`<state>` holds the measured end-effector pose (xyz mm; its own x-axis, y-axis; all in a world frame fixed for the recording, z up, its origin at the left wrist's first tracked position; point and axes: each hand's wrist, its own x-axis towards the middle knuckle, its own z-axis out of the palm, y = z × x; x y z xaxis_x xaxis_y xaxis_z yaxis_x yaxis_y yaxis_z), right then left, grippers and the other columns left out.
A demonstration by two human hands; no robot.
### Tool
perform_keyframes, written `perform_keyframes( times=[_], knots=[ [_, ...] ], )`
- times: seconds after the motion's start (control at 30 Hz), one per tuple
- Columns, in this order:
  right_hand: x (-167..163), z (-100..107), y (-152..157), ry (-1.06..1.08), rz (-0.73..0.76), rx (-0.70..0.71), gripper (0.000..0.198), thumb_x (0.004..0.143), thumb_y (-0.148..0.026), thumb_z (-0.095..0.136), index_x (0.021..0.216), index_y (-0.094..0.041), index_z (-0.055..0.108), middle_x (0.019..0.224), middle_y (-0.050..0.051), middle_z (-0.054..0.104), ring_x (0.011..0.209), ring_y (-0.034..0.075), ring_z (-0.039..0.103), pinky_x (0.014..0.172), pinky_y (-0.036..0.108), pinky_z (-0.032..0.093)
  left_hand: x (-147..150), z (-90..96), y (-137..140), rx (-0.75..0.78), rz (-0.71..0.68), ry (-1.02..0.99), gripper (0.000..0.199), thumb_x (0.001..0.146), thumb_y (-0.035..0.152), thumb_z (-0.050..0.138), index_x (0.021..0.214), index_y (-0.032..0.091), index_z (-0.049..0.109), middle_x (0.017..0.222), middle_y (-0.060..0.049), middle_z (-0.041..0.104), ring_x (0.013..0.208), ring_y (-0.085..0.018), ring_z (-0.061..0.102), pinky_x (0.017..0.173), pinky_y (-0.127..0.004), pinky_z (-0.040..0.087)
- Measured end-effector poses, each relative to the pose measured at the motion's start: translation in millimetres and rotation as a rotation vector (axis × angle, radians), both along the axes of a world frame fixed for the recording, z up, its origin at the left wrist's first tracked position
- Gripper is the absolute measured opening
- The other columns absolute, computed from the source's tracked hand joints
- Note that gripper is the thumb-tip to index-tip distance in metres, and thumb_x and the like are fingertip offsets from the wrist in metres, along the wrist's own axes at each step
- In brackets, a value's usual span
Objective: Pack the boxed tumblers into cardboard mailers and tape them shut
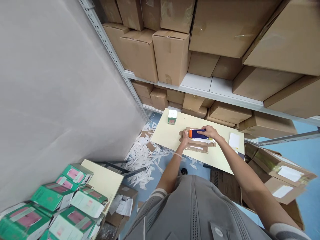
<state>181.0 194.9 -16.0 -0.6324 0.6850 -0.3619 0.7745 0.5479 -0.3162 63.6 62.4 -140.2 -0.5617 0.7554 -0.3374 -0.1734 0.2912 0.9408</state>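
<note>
A small open cardboard box (197, 149) with clear tape on it lies on the pale-topped table (172, 136). My left hand (185, 137) closes on the left end of this cardboard box. In my right hand (208, 132) is a dark blue and orange box (198, 134), gripped at its right end, over the open cardboard. Whether the blue and orange box rests inside or just above the cardboard, I cannot tell. White paper shows below it. A small green and white box (172, 116) stands at the table's far left.
Shelves (225, 91) filled with cardboard cartons (171, 55) rise behind the table. White paper strips (143, 156) cover the floor at left. Green boxes (51, 196) pile on a side table (102, 178); more cartons (280, 173) stand at right. White papers (234, 140) lie at the table's right end.
</note>
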Motion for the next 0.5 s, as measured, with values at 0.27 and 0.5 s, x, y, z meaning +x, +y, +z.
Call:
perform_keyframes(
  times=[0.27,0.5],
  knots=[
    [-6,1,10,-0.023,-0.022,-0.018,0.052,0.076,-0.073,0.056,0.06,-0.023,0.059,0.067,0.001,0.062,0.068,0.017,0.055,0.055,0.026,0.031,-3,-10.5,24,0.084,-0.014,0.063,0.058,0.102,0.049,0.023,0.154,0.025,0.034,0.163,-0.004,0.032,0.151,-0.018,0.028,0.124,-0.034,0.025],
    [9,-6,23,0.027,-0.084,-0.075,0.059,0.073,-0.079,0.053,0.055,-0.023,0.053,0.059,-0.001,0.056,0.063,0.016,0.051,0.055,0.026,0.032,-3,-22.1,35,0.04,-0.007,0.119,0.053,0.103,0.043,0.025,0.151,0.025,0.037,0.157,-0.008,0.042,0.146,-0.019,0.037,0.122,-0.036,0.03]
  ],
)
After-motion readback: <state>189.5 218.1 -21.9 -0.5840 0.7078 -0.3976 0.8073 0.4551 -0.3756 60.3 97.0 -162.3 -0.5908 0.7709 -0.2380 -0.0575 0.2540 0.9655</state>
